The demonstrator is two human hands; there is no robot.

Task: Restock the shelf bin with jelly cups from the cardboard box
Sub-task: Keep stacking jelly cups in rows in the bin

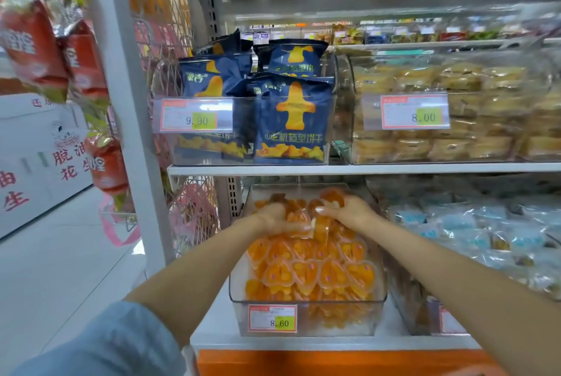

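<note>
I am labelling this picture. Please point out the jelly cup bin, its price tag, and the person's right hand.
jelly cup bin (383, 296): head view, on its clear right wall.
price tag (272, 318): head view, middle of the tag on the bin's front.
right hand (349, 209): head view, on the back of the hand.

You get bright, even store light, seemingly from overhead, with almost no hard shadows. The hanging red packets (33, 38) at left smear with motion blur, and the shelf upright (127, 108) bows from wide-angle distortion. Glare whitens the price tag (194, 116) sleeves. The far aisle is soft, probably out of focus.
</note>
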